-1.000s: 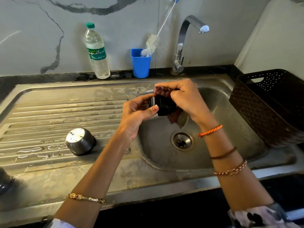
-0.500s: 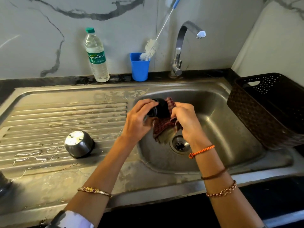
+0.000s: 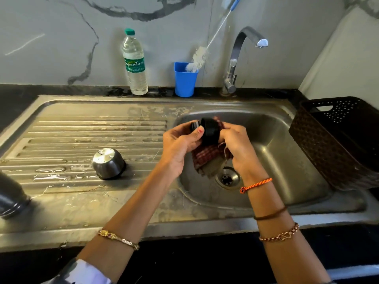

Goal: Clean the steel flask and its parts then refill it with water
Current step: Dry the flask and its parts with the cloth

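Over the sink basin (image 3: 287, 152) my left hand (image 3: 180, 144) grips a black flask stopper (image 3: 209, 128) by its steel-ringed end. My right hand (image 3: 238, 148) presses a red checked cloth (image 3: 207, 158) against the stopper; the cloth hangs down toward the drain (image 3: 227, 178). A steel flask cup (image 3: 107, 162) stands upside down on the wet draining board (image 3: 82, 132). A dark steel flask body (image 3: 11, 193) shows partly at the left edge.
A water bottle (image 3: 134, 62) and a blue cup (image 3: 184, 80) holding a bottle brush (image 3: 198, 58) stand against the back wall. The tap (image 3: 242, 56) is off. A dark brown plastic basket (image 3: 338, 138) sits at the sink's right.
Both hands dropped lower over the basin. The stopper has been turned between them, and the cloth now hangs below it instead of being wrapped over its top.
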